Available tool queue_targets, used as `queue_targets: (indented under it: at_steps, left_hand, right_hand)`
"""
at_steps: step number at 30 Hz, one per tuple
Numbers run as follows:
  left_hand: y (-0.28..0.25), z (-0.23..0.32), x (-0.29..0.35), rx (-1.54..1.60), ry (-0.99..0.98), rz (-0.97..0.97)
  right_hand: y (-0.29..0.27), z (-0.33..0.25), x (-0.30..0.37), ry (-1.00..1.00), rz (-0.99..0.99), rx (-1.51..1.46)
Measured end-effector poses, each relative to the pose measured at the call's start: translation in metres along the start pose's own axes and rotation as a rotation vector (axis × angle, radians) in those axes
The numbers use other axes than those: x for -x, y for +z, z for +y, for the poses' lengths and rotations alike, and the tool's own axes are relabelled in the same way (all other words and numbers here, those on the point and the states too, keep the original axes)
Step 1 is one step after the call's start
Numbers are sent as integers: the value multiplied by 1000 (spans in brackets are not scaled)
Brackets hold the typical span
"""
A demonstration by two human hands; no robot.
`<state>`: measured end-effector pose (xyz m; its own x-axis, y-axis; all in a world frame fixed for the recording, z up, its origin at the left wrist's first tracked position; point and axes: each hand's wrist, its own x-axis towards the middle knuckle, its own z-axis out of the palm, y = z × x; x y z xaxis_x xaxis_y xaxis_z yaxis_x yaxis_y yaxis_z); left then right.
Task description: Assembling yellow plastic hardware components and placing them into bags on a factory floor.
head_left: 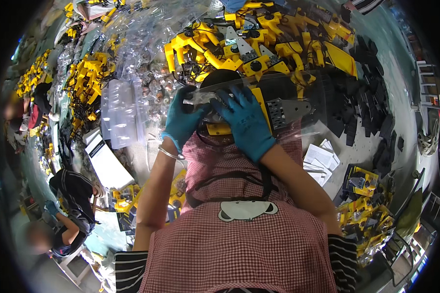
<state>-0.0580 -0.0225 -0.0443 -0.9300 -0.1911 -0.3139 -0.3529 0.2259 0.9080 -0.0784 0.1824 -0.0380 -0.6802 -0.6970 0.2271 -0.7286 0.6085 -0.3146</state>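
Both my hands wear blue gloves and work above my lap on a clear plastic bag (303, 105). My left hand (183, 119) curls its thumb and fingers round the left end of the bag. Across its middle lies my right hand (242, 119), fingers bent over the plastic and holding it. Through the bag shows a yellow tool (261, 105) with a pointed grey metal plate (291, 110) to the right of my right hand. Part of the tool is hidden under my fingers. Behind the hands sits a round black thing (220, 78).
Yellow tools with black cords (259, 39) are heaped ahead. Clear bags (120, 112) lie left, beside white printed sheets (107, 163). Black pieces (364, 102) and folded papers (321, 160) lie right. Packed yellow items (366, 219) are piled at lower right. Another person (73, 205) works at lower left.
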Motion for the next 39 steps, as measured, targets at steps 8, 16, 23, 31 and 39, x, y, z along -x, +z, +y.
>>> queue_targets:
  at_steps: [8,16,23,31,39]
  left_hand:
    - [43,-7,56,-1001,748,16]
    - [27,8,40,-1252,886,-206]
    - [30,20,41,-1248,807,-186]
    - [49,30,52,-1200,694,-108]
    - [53,44,46,-1426,806,-209]
  right_hand:
    - [-9,19,19,96,101,-281]
    - [-18,16,69,87,36,57]
    - [-16,20,71,95,19,78]
    - [-5,19,73,128,112,54]
    - [-7,25,75,152,153,-73]
